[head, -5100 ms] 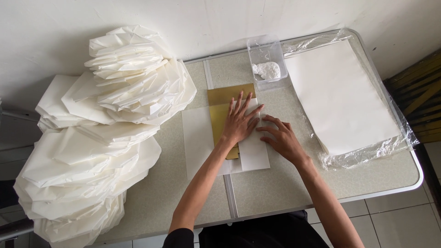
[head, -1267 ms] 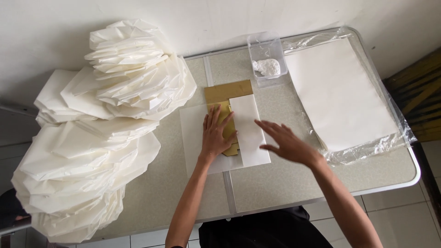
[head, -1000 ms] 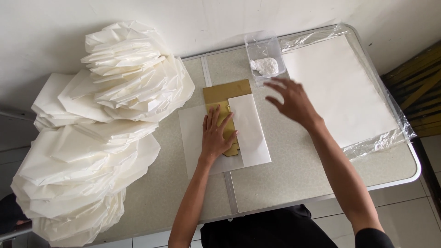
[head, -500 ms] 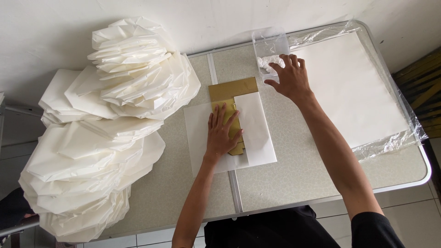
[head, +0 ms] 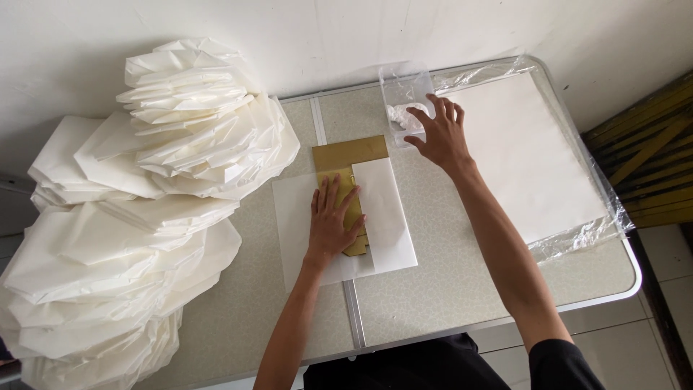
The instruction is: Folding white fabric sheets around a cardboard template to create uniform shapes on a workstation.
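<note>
Two hands split up now: right hand (head: 440,133) gone from white paper sheet (head: 386,217) to small clear plastic tub w/ white paste (head: 403,102), fingers open, dipping; left hand (head: 333,220) still flat, open, pinning gold card template (head: 349,155) on sheet, mid-table.

Single head-worn view, looking steeply down, near, onto table (head: 447,289), wall edge beyond

The left hand (head: 332,225) lies flat over the middle of a gold template (head: 350,162), hiding where a folded white sheet (head: 382,217) meets it. Fingertips of the right hand (head: 439,133) mask part of a clear plastic tub (head: 401,87); its white contents cannot be identified. A heap of folded white paper (head: 123,238) runs off the left and bottom edges. Both arms are cut off at the bottom edge.
</note>
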